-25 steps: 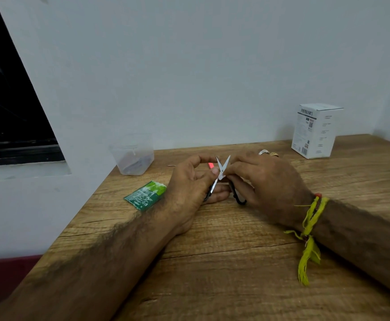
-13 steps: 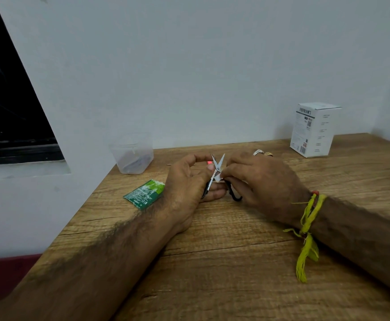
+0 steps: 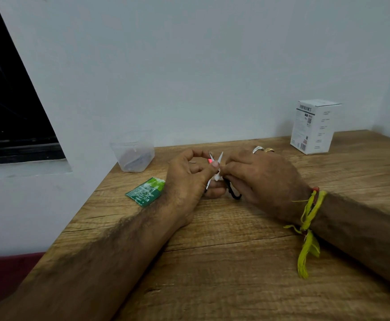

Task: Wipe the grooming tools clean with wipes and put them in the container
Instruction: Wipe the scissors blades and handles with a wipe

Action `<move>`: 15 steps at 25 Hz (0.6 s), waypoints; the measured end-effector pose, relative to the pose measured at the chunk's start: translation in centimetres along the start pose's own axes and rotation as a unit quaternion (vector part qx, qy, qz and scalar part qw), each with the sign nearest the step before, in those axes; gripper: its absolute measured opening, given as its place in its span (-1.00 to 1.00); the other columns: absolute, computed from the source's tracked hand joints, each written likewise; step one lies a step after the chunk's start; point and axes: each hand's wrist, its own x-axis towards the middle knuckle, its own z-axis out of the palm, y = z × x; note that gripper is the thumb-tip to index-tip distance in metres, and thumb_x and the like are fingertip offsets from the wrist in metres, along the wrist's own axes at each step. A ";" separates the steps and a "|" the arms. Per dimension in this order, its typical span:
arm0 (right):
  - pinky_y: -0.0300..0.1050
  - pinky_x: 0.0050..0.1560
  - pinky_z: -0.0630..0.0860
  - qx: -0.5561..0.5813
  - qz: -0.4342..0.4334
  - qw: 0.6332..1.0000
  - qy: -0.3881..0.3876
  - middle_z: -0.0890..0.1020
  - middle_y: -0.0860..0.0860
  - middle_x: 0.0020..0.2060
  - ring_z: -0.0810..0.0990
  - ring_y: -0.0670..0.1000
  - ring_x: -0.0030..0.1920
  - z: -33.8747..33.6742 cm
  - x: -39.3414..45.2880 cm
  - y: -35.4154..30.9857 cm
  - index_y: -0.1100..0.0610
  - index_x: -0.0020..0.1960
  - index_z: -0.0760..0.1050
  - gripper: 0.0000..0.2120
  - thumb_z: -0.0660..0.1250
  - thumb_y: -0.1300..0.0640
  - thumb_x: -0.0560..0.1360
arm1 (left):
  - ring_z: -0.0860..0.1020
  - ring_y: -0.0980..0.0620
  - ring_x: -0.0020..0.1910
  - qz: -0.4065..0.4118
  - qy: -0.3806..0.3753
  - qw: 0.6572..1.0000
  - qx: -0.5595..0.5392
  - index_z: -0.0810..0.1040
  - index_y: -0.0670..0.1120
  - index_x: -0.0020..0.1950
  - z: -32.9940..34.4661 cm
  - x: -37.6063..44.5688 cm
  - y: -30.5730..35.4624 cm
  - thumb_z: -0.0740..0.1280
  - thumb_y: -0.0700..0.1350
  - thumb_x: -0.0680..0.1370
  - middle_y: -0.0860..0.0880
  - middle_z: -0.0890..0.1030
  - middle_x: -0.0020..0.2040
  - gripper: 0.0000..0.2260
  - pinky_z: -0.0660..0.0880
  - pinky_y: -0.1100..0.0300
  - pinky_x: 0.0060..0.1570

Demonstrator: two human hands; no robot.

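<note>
Small scissors (image 3: 219, 159) with black handle loops stand with their blades spread apart and tips pointing up, between both hands at the table's middle. My left hand (image 3: 190, 179) pinches the scissors by thumb and fingers. My right hand (image 3: 262, 176) pinches a small white wipe (image 3: 217, 176) against the blades near the pivot. The clear plastic container (image 3: 132, 151) stands at the back left by the wall, with several small tools lying inside it.
A green wipe sachet (image 3: 146, 192) lies left of my left wrist. A white cardboard box (image 3: 314, 127) stands at the back right. A small red-tipped item (image 3: 209, 161) and a thin stick (image 3: 192, 162) lie behind my hands. The wooden table (image 3: 212, 262) ends at left.
The scissors and both hands have shifted slightly; my right hand's fingers with the wipe have slid along the blades near the pivot. Nothing else on the table moved.
</note>
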 end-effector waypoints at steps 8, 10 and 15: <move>0.10 -0.27 0.56 0.010 0.023 1.000 -0.002 0.66 0.04 -0.06 0.60 0.21 -0.21 -0.1 0.2 -0.7 0.08 0.02 0.62 -0.80 0.24 0.12 0.52 | 0.68 -0.14 -0.38 0.003 -0.003 1.000 -0.002 0.52 -0.21 0.12 -0.1 0.2 -0.2 0.41 -0.28 0.57 -0.31 0.70 -0.13 -0.84 0.62 0.10 -0.39; 0.08 -0.29 0.55 0.016 0.013 1.000 -0.008 0.65 0.05 -0.07 0.60 0.22 -0.23 -0.3 0.2 -0.8 0.09 0.02 0.63 -0.83 0.28 0.15 0.50 | 0.68 -0.14 -0.35 0.002 0.000 1.000 -0.005 0.51 -0.23 0.15 0.0 0.2 -0.2 0.41 -0.29 0.56 -0.31 0.70 -0.13 -0.81 0.63 0.08 -0.38; -0.01 -0.30 0.53 0.014 -0.012 1.000 0.004 0.66 0.01 -0.04 0.60 0.18 -0.25 -0.8 -0.2 0.0 0.10 0.01 0.65 -0.84 0.32 0.16 0.49 | 0.68 -0.12 -0.34 0.007 0.008 1.000 0.004 0.52 -0.21 0.15 -0.1 0.5 -0.3 0.43 -0.27 0.55 -0.29 0.70 -0.11 -0.80 0.67 -0.01 -0.29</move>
